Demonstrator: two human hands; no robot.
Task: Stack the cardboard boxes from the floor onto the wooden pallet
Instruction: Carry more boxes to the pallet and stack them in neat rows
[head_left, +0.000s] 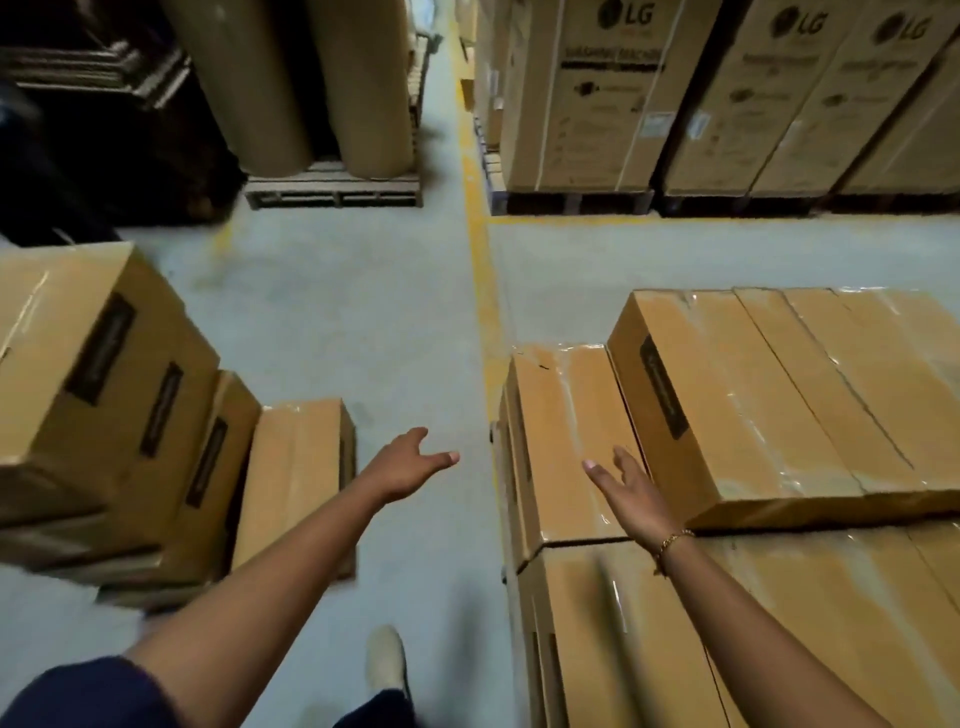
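Both hands are empty here. The left hand (410, 460) hangs over the bare floor (337, 312) with its grip released and fingers loose. The right hand (628, 493) is the same, fingers straight, over the low box (566, 436) at the near edge of the right-hand stack (649, 623); whether it touches the box I can't tell.

The cardboard boxes to move look like the messy pile (93, 364) on the left, stepping down towards the aisle, with a small box (296, 467) at the aisle end. My guess is the neat right-hand stack sits on the wooden pallet, but the pallet itself is hidden, so I can't say for sure.

How I'd do it: turn to the pile and take the small box first, since nothing seems to rest on it. Put one hand on each short end with fingers under the bottom edge, not on the shiny tape. Pulling at the tall ones could tip the lot.

Room-wise, the aisle between pile and stack is narrow but open, with only the person's shoe (387, 660) in it. The yellow line (480, 291) runs up to the stack's left edge. Mind the corner of the top box (779, 405) just beside the right hand when swinging a load across.
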